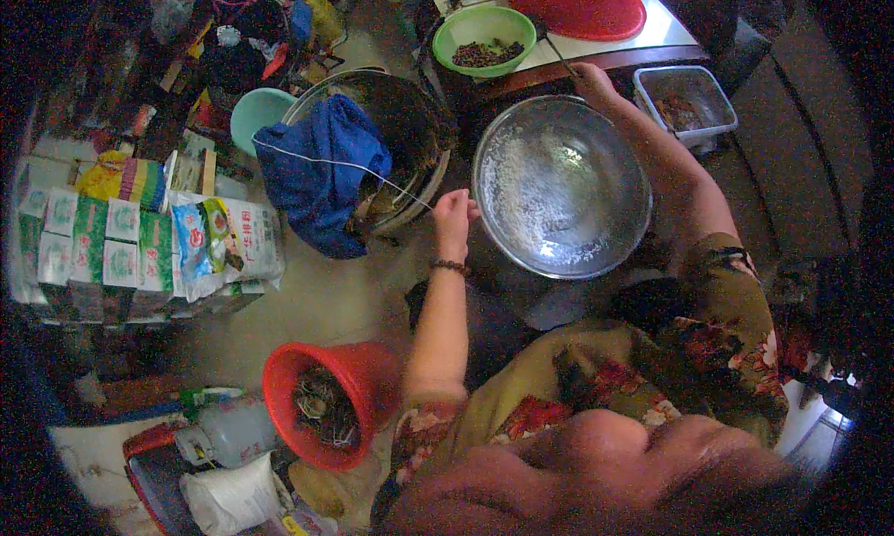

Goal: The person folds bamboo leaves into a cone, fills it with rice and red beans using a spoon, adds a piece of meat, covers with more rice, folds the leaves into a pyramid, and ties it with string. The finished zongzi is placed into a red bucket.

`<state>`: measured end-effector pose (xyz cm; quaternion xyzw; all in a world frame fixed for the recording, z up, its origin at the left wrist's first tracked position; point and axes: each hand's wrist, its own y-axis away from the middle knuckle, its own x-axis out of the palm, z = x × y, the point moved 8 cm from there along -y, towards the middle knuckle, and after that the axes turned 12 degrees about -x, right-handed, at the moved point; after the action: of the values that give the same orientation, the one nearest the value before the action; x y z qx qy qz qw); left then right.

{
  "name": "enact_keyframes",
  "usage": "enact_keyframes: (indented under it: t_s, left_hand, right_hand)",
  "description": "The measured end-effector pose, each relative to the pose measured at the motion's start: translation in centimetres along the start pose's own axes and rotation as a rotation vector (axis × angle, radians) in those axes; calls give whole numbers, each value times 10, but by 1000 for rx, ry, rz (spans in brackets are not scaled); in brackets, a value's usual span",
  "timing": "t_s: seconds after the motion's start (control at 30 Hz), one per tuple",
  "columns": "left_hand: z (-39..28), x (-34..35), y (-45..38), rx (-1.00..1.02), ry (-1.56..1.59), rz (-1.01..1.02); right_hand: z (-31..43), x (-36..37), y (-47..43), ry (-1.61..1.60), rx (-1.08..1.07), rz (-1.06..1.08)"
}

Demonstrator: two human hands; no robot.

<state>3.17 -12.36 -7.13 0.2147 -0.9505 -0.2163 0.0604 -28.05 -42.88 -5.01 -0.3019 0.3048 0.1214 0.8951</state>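
My left hand point(455, 218) pinches a white string point(335, 162), which runs left across a blue cloth point(321, 180) draped over a large round container point(447, 176). Just right of this hand stands a wide metal basin point(651, 201) with white grains, probably rice point(520, 194), spread over its bottom and left side. Beyond the basin, my right hand point(594, 85) grips a thin dark tool point(557, 52) whose kind I cannot tell. Near its far end is a green plastic bowl point(450, 29) holding small brown pieces point(482, 55).
A red basin point(576, 8) rests upside down on the white tabletop point(663, 29). A clear plastic box point(730, 120) holds brown contents. Stacked cartons and a printed bag point(262, 242) are at left. Nearer me stands a red bucket point(377, 375) with dark stringy scraps inside.
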Motion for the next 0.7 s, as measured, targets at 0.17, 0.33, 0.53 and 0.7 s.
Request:
enact_keyframes:
  t_s: [0.17, 0.33, 0.53, 0.7]
  left_hand:
    - [2, -6, -1, -21, -22, -10]
    - [4, -10, 0, -24, -47, -8]
    - [10, -7, 1, -108, -83, -19]
    - [4, 2, 1, 2, -105, -8]
  right_hand:
    - [-16, -5, -32, 287, 115, -13]
    - [-13, -19, -53, 511, 36, 30]
    - [-15, -23, -60, 680, 68, 126]
    - [-3, -27, -38, 635, 23, -83]
